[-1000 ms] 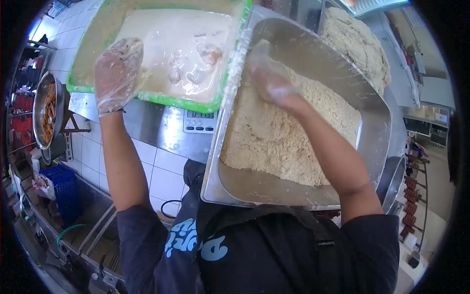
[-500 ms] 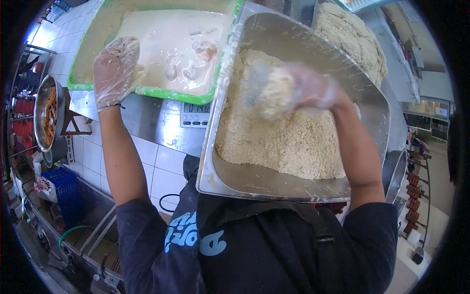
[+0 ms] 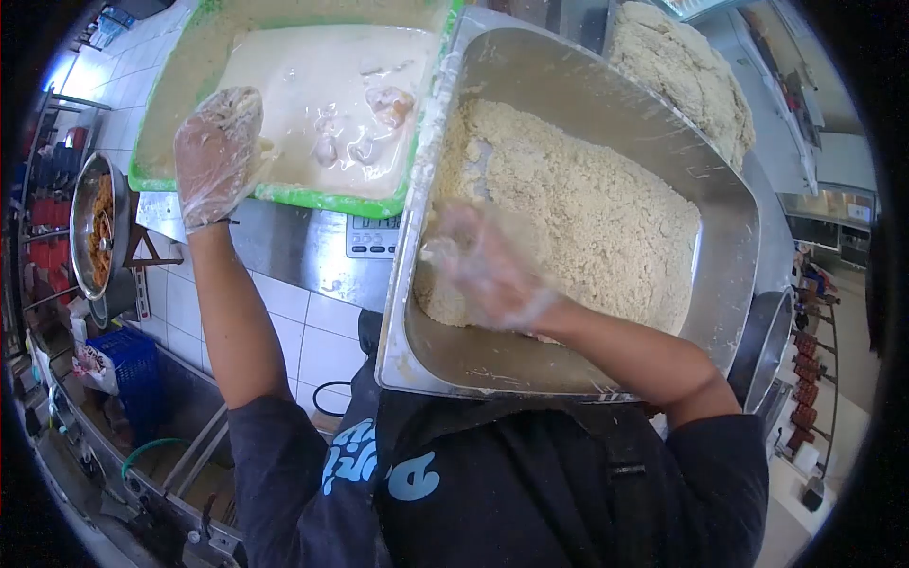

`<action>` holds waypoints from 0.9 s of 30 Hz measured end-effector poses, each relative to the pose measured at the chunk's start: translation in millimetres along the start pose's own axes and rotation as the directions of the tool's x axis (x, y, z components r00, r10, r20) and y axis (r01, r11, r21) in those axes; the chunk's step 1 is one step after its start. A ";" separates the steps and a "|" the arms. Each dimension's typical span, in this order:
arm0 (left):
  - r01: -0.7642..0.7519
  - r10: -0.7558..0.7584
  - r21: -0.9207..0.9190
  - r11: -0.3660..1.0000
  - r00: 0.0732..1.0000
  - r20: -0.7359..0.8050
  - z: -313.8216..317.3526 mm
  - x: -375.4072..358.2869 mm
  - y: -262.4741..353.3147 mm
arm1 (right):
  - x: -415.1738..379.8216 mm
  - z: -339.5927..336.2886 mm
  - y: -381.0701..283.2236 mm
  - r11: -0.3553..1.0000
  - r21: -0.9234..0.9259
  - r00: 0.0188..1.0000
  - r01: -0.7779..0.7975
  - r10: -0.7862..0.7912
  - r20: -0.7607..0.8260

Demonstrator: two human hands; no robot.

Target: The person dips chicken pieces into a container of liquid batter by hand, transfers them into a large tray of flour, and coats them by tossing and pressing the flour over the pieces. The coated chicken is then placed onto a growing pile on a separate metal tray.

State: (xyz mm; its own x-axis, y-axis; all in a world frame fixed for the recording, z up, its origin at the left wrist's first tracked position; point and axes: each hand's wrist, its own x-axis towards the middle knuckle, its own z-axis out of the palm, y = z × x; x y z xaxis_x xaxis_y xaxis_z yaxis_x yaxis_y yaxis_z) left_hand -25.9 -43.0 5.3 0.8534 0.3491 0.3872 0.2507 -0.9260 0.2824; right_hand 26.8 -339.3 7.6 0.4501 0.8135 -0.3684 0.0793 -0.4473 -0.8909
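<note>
My left hand (image 3: 218, 156), in a clear plastic glove, hovers at the near left rim of a green tub (image 3: 379, 204). Its fingers are curled and caked with batter; whatever they may hold is hidden. Inside the tub lies pale, runny batter (image 3: 284, 95), with several coated pieces (image 3: 388, 106) poking up on the right. My right hand (image 3: 483, 270), gloved too and blurred, is low over the breading flour (image 3: 597, 218) at the near left side of a steel pan (image 3: 729, 246). Its fingers look apart, with loose flour around them.
A digital scale (image 3: 371, 237) sits on the steel table by the tub. A large heap of flour (image 3: 682, 80) stands behind the pan. At far left is a metal bowl (image 3: 93, 225) of orange-brown food, above a blue crate (image 3: 133, 374).
My right hand has swept down and left from the pan's middle, letting go of a clump of flour. The flour now lies flatter. My left hand has dropped slightly.
</note>
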 end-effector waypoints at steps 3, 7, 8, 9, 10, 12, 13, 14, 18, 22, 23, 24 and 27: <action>-0.058 0.059 0.096 0.994 0.998 0.002 -1.8 1.7 -1.2 | 16.0 27.5 49.6 0.923 -0.074 0.912 0.378 -0.385 -0.141; 0.143 -0.142 -0.135 0.981 0.990 0.018 -1.4 3.3 5.6 | 7.5 19.6 59.2 0.946 0.068 0.946 0.317 -0.321 0.050; 0.170 -0.168 -0.174 0.970 0.985 0.030 -0.6 3.0 6.5 | 6.5 12.7 58.2 0.970 0.152 0.971 0.188 -0.207 0.117; 0.143 -0.141 -0.156 0.977 0.990 0.024 0.0 2.3 5.6 | 5.5 5.4 58.1 0.970 0.241 0.979 0.034 -0.081 0.187; 0.115 -0.114 -0.138 0.984 0.993 0.015 0.2 2.3 2.9 | 4.4 -3.9 59.2 0.933 0.341 0.967 -0.120 0.031 0.254; 0.115 -0.114 -0.127 0.985 0.993 0.013 -0.4 2.3 2.1 | -1.6 -24.6 58.0 0.739 0.566 0.917 -0.364 0.178 0.357; 0.144 -0.143 -0.136 0.980 0.990 0.017 -1.2 3.1 3.1 | -4.3 -40.2 52.1 0.574 0.715 0.914 -0.400 0.188 0.360; 0.175 -0.173 -0.146 0.974 0.985 0.024 -1.5 2.6 3.8 | -7.5 -57.7 44.9 0.386 0.833 0.917 -0.397 0.197 0.346; 0.150 -0.152 -0.167 0.975 0.988 0.001 -1.2 2.1 2.9 | 4.6 -113.0 -1.0 0.845 0.419 0.788 -0.333 0.494 -0.368; 0.172 -0.170 -0.151 0.974 0.985 0.025 1.1 1.7 1.8 | -9.7 -123.1 10.1 0.844 -0.243 0.850 -0.478 0.374 -0.372; 0.152 -0.151 -0.127 0.980 0.988 0.011 2.2 2.7 -0.6 | -14.2 -120.7 12.2 0.786 -0.354 0.855 -0.506 0.407 -0.320; 0.116 -0.117 -0.109 0.987 0.993 -0.005 2.5 4.0 -1.8 | -25.5 -114.2 19.6 0.768 -0.395 0.864 -0.504 0.449 -0.228; 0.082 -0.084 -0.074 0.994 0.996 -0.022 0.9 0.9 -4.2 | -48.4 -93.3 31.3 0.691 -0.514 0.795 -0.508 0.606 0.028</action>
State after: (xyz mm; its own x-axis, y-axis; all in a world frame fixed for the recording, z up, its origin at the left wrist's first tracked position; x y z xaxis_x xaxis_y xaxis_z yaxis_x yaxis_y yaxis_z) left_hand -25.8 -39.0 3.7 0.8192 0.4286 0.3811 0.2852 -0.8809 0.3776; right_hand 90.5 -427.4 22.4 0.3807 0.3862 -0.8402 0.2830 -0.9137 -0.2917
